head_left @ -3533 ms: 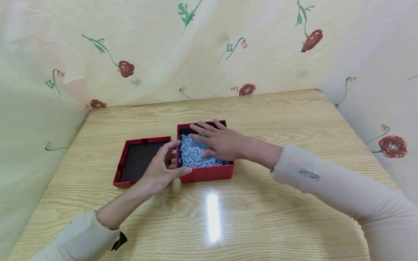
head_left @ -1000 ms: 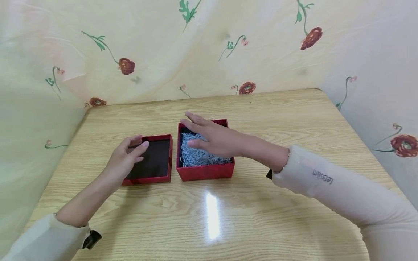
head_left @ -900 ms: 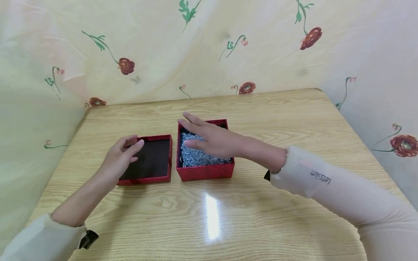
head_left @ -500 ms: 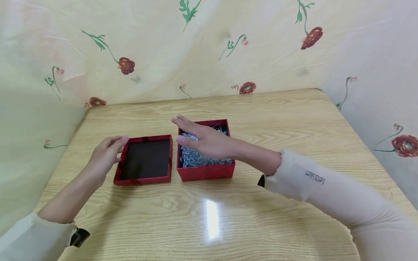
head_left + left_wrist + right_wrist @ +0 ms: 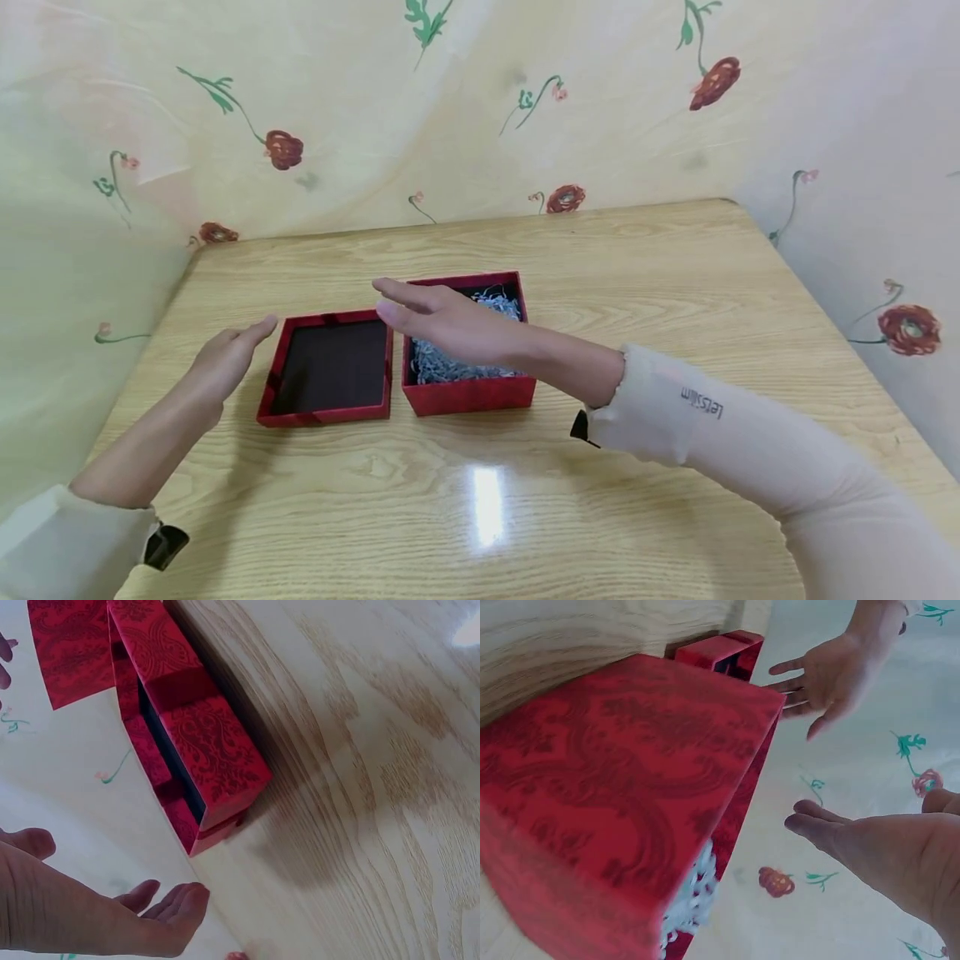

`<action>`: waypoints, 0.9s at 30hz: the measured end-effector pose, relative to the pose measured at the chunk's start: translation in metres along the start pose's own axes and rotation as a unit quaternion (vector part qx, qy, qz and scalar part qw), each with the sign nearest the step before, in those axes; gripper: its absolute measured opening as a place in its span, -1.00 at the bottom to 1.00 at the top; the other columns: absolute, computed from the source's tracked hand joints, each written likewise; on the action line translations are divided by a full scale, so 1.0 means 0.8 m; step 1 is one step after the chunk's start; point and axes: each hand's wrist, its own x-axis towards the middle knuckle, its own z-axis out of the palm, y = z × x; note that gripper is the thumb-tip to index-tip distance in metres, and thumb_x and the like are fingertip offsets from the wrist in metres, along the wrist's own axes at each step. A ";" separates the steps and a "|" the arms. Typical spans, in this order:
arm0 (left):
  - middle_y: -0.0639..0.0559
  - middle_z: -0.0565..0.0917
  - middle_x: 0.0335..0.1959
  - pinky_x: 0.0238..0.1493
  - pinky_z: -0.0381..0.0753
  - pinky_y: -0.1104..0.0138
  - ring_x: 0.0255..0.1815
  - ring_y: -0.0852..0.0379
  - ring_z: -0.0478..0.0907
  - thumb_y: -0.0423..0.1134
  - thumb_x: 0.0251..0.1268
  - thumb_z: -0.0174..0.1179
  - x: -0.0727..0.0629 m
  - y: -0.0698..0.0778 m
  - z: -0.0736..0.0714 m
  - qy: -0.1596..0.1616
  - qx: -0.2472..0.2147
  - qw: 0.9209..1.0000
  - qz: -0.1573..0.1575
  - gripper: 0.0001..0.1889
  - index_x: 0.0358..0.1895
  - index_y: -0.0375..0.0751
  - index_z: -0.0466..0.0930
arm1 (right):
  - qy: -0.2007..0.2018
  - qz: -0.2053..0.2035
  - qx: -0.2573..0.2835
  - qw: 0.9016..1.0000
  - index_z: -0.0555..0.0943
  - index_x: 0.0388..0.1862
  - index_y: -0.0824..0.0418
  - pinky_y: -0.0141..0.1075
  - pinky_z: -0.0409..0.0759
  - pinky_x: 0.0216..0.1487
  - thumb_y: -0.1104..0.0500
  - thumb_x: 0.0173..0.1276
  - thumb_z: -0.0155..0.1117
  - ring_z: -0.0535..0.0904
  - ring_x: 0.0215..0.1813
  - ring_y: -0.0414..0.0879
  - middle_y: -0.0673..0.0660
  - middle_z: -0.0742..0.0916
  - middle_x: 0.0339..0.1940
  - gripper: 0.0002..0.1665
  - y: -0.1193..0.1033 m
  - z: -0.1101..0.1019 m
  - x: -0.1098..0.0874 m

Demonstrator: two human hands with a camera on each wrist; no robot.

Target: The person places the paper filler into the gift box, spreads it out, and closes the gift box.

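Note:
A deep red patterned box [image 5: 472, 396] stands mid-table, filled with shredded blue-grey paper [image 5: 457, 367]. My right hand [image 5: 468, 329] hovers over it, fingers extended to the left and holding nothing. Part of the filling is hidden under that hand. Left of the box lies a shallow red lid [image 5: 326, 415], dark inside up. Just beyond the lid's left side is my left hand [image 5: 217, 371], empty, its thumb stretched out. The left wrist view shows relaxed fingers of the left hand [image 5: 135, 919] apart from the lid [image 5: 217, 750]. In the right wrist view the right hand [image 5: 892, 855] is clear of the box [image 5: 607, 772].
The wood-grain table [image 5: 637, 283] carries the box and lid, with a narrow gap between them. A flower-printed cloth [image 5: 360, 108] hangs behind and at both sides. A bright light reflection [image 5: 487, 504] shows on the near tabletop.
The left hand has left the box's side, passed over the lid and come out at its left. The right hand, first spread on the paper, has shifted left with its fingers together.

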 end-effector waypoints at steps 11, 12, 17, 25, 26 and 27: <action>-0.55 -0.26 0.46 0.37 0.02 -0.22 0.46 -0.45 -0.20 0.44 0.34 -0.38 0.010 0.000 -0.010 -0.035 -0.023 0.999 -0.021 0.02 0.51 -0.36 -0.40 | -0.018 0.022 0.031 0.999 0.09 0.55 -0.01 -0.17 0.36 0.32 -0.23 0.51 -0.12 0.31 0.39 -0.11 -0.02 0.38 0.41 -0.27 -0.013 0.039 0.018; -0.55 -0.27 0.46 0.37 0.02 -0.22 0.45 -0.46 -0.20 0.45 0.33 -0.38 0.011 0.000 -0.010 -0.039 -0.025 0.999 -0.022 0.02 0.51 -0.32 -0.41 | -0.020 0.025 0.027 0.999 0.08 0.55 -0.01 -0.18 0.36 0.32 -0.23 0.51 -0.11 0.31 0.39 -0.10 -0.01 0.38 0.41 -0.26 -0.014 0.043 0.018; -0.56 -0.27 0.45 0.35 0.04 -0.25 0.44 -0.47 -0.18 0.47 0.31 -0.39 0.013 0.000 -0.012 -0.052 -0.032 0.998 -0.028 0.02 0.52 -0.26 -0.44 | -0.027 0.040 0.020 0.999 -0.01 0.57 -0.02 -0.17 0.31 0.36 -0.28 0.47 -0.09 0.28 0.42 -0.11 0.04 0.20 0.53 -0.18 -0.017 0.064 0.016; -0.56 -0.26 0.45 0.32 0.10 -0.26 0.43 -0.49 -0.15 0.47 0.31 -0.39 0.014 0.002 -0.013 -0.058 -0.037 0.997 -0.039 0.05 0.50 -0.33 -0.48 | -0.042 0.053 -0.020 0.998 -0.21 0.59 0.03 0.00 -0.07 0.50 -0.31 0.43 -0.04 -0.22 0.57 -0.12 -0.03 -0.04 0.59 -0.02 -0.017 0.100 0.011; -0.57 -0.27 0.45 0.32 0.10 -0.27 0.43 -0.49 -0.16 0.47 0.31 -0.39 0.014 0.003 -0.013 -0.059 -0.037 0.997 -0.040 0.05 0.50 -0.34 -0.49 | -0.045 0.053 -0.026 0.997 -0.23 0.59 0.04 0.01 -0.08 0.50 -0.32 0.43 -0.04 -0.24 0.57 -0.11 -0.03 -0.06 0.59 -0.01 -0.016 0.104 0.011; -0.57 -0.28 0.45 0.32 0.10 -0.28 0.43 -0.50 -0.16 0.46 0.31 -0.39 0.014 0.003 -0.012 -0.061 -0.037 0.997 -0.041 0.05 0.50 -0.33 -0.49 | -0.048 0.052 -0.032 0.997 -0.25 0.59 0.05 0.03 -0.09 0.50 -0.32 0.43 -0.05 -0.26 0.57 -0.09 -0.02 -0.08 0.59 0.00 -0.014 0.108 0.010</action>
